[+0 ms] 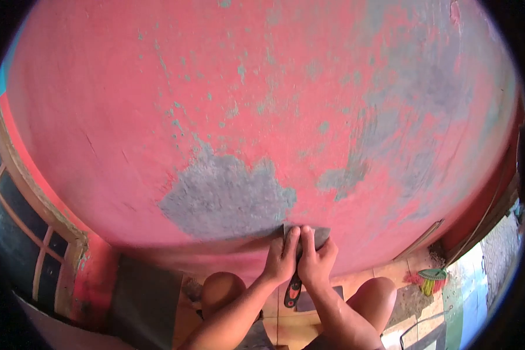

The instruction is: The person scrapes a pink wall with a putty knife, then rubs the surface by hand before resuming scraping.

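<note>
In the head view, both forearms reach up from the bottom edge of the frame and draw together just below and right of its centre. The left hand [281, 261] and the right hand [317, 262] sit side by side, thumbs extended upward next to each other and laid flat on a scraper [294, 289]. Both hands are closed around the tool, pinching it under the thumbs; the other fingers are largely hidden.

The scraper lies between the two hands: its wide grey blade [321, 234] shows at the thumb tips, towards the pink wall [128, 116], and its black and red handle hangs below the palms, towards the lower centre. Whether the blade's edge touches the wall cannot be told. A bare grey patch [227, 195] spreads over the wall just up and left of the hands.
</note>
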`<move>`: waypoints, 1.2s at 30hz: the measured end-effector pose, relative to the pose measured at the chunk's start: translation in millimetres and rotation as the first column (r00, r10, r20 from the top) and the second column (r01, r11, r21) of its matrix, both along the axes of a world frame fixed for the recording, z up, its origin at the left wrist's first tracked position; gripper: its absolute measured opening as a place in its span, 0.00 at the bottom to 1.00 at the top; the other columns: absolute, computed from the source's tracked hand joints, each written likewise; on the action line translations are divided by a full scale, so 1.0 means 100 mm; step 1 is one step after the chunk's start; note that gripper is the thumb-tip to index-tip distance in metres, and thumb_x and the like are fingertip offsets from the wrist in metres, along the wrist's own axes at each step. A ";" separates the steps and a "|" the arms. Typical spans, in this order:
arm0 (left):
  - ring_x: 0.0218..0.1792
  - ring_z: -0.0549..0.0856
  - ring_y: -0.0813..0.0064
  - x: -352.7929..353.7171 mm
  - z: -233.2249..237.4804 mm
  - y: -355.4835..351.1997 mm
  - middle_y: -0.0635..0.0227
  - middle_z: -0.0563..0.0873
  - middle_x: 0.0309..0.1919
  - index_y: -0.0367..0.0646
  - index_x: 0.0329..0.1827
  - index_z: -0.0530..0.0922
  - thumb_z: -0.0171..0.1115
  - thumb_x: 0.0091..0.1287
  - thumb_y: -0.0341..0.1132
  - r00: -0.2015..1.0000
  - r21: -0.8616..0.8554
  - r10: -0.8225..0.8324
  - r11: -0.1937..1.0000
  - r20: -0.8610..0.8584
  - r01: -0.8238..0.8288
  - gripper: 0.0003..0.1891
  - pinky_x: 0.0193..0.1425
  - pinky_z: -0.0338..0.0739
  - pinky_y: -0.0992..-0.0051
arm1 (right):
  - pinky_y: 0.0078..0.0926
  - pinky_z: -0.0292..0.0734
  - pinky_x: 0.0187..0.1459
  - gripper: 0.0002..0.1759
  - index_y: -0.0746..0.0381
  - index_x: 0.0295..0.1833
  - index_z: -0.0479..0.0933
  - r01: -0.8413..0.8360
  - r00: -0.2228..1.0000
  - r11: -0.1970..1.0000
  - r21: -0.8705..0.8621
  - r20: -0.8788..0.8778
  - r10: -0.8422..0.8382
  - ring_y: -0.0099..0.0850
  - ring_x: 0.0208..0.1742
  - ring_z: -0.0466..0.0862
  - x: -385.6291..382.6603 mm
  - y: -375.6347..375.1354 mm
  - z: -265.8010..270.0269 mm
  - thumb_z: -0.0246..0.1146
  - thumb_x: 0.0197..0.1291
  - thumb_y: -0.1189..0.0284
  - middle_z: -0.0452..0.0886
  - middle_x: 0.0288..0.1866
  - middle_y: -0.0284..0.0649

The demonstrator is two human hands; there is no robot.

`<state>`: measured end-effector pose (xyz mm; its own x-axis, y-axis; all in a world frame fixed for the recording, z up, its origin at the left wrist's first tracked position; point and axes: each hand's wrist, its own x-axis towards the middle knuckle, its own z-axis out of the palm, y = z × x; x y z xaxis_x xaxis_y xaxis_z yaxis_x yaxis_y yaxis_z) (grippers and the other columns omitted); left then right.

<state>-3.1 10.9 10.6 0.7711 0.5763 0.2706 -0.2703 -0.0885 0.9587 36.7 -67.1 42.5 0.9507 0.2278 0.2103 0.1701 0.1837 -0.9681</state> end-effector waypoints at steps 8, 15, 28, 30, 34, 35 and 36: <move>0.42 0.76 0.83 -0.05 0.02 0.01 0.76 0.80 0.37 0.37 0.43 0.80 0.45 0.85 0.51 0.997 -0.016 -0.039 0.999 -0.072 0.038 0.25 0.46 0.74 0.73 | 0.23 0.75 0.36 0.15 0.71 0.40 0.82 -0.001 1.000 1.000 -0.023 -0.007 0.001 0.17 0.35 0.78 0.01 0.01 -0.07 0.65 0.72 0.68 0.84 0.31 0.32; 0.39 0.78 0.83 -0.02 -0.02 0.05 0.75 0.83 0.33 0.35 0.45 0.82 0.45 0.85 0.49 0.999 0.002 -0.018 1.000 -0.041 0.018 0.25 0.42 0.75 0.74 | 0.24 0.76 0.37 0.16 0.71 0.40 0.82 -0.013 0.999 1.000 0.023 -0.041 0.014 0.18 0.35 0.78 -0.03 -0.02 0.00 0.66 0.72 0.66 0.85 0.31 0.33; 0.41 0.81 0.81 0.00 -0.01 0.00 0.72 0.85 0.37 0.35 0.47 0.82 0.45 0.85 0.50 0.999 -0.051 0.025 0.998 -0.031 -0.027 0.26 0.46 0.77 0.73 | 0.24 0.76 0.36 0.16 0.71 0.40 0.82 -0.032 0.999 0.999 -0.003 -0.030 0.032 0.18 0.34 0.78 0.01 0.00 0.01 0.66 0.72 0.66 0.85 0.31 0.34; 0.42 0.81 0.81 0.00 -0.03 0.04 0.72 0.85 0.37 0.35 0.47 0.82 0.45 0.85 0.50 0.996 -0.051 -0.007 0.999 -0.094 0.002 0.26 0.46 0.77 0.73 | 0.24 0.76 0.36 0.16 0.71 0.40 0.82 -0.032 0.999 0.999 0.003 -0.029 0.032 0.18 0.34 0.78 0.00 -0.03 -0.02 0.66 0.72 0.66 0.85 0.31 0.34; 0.42 0.81 0.81 -0.06 0.01 0.02 0.71 0.85 0.36 0.34 0.48 0.83 0.45 0.85 0.51 0.993 0.007 -0.022 1.000 -0.118 0.023 0.27 0.46 0.77 0.73 | 0.25 0.76 0.36 0.16 0.71 0.39 0.82 0.001 1.000 0.999 0.053 -0.004 0.000 0.18 0.34 0.78 0.00 0.01 -0.05 0.67 0.71 0.66 0.85 0.30 0.35; 0.42 0.81 0.81 -0.04 0.06 0.03 0.70 0.86 0.36 0.34 0.48 0.83 0.45 0.85 0.51 0.998 0.004 -0.001 1.000 -0.066 0.002 0.27 0.47 0.77 0.73 | 0.25 0.76 0.36 0.16 0.71 0.39 0.82 0.000 1.000 0.998 0.070 -0.002 0.000 0.18 0.34 0.78 0.00 0.03 -0.06 0.67 0.71 0.66 0.85 0.29 0.35; 0.42 0.82 0.81 -0.02 0.13 -0.01 0.70 0.86 0.37 0.34 0.47 0.83 0.45 0.84 0.51 1.000 -0.006 0.018 1.000 -0.015 -0.018 0.27 0.47 0.77 0.72 | 0.25 0.76 0.35 0.16 0.71 0.39 0.82 -0.015 1.000 0.999 0.043 0.007 0.015 0.18 0.34 0.78 0.02 0.03 0.00 0.67 0.71 0.66 0.85 0.29 0.35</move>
<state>-4.9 10.1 23.9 0.7643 0.5918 0.2561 -0.2548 -0.0877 0.9630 38.9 -64.1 42.2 0.9457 0.2325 0.2270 0.1739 0.2279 -0.9580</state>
